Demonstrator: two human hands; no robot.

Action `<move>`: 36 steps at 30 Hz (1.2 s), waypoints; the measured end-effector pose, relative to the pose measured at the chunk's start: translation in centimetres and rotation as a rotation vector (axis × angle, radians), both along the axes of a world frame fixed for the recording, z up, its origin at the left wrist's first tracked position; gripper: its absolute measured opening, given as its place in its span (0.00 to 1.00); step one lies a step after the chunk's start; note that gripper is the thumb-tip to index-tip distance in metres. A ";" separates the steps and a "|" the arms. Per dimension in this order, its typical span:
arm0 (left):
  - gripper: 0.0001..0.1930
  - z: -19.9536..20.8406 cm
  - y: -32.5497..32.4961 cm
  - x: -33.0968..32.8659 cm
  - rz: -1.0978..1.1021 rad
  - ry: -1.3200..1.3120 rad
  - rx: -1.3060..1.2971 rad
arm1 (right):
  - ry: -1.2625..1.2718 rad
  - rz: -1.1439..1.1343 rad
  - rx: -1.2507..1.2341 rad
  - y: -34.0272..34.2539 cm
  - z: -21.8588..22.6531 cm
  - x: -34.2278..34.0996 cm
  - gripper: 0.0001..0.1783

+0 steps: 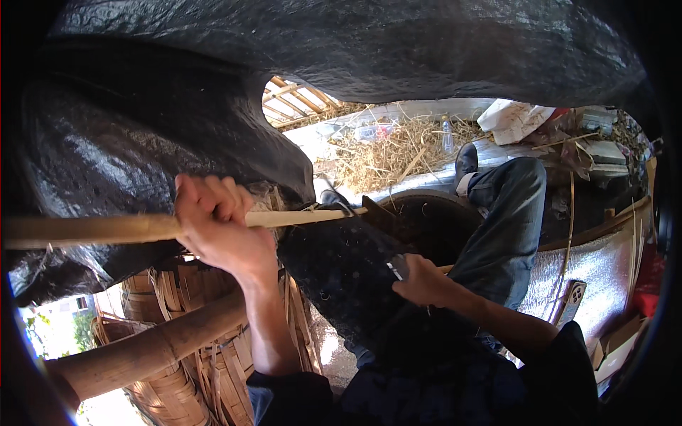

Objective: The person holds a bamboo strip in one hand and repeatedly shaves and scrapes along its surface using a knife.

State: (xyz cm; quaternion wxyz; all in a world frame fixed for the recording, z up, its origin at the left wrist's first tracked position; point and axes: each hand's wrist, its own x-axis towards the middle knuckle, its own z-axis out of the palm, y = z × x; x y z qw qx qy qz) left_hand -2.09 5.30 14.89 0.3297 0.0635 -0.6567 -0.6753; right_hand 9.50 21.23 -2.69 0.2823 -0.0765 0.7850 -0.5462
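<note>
My left hand [224, 220] is wrapped around a long pale bamboo strip [92, 231]. The strip runs from the left rim across to the middle of the view, narrowing towards its right end. My right hand [423, 280], lower and to the right, is closed on what looks like a knife [398, 267]. A bright metal part shows at the fist; the dark blade is hard to separate from the dark cloth [348, 263] over my lap. The strip's right end lies above that cloth, up and left of my right fist.
Black plastic sheeting [426, 50] hangs across the top and left. A thick bamboo pole [149, 348] and woven bamboo baskets [167, 394] stand at lower left. Straw [391, 153] and a clear bottle [447, 135] lie ahead. A phone [570, 302] rests at right, beyond my bent leg [504, 227].
</note>
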 end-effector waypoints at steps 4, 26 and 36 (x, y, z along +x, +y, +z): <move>0.19 0.3 -0.9 0.7 -0.025 0.001 0.044 | -0.027 -0.064 0.074 1.5 1.4 -0.5 0.23; 0.22 3.0 -0.9 -0.1 0.015 0.139 -0.098 | -0.023 -0.003 -0.309 0.1 10.4 -1.2 0.20; 0.24 3.0 -0.1 -0.5 0.104 0.099 -0.123 | 0.454 -0.010 -0.238 0.2 11.0 -2.7 0.19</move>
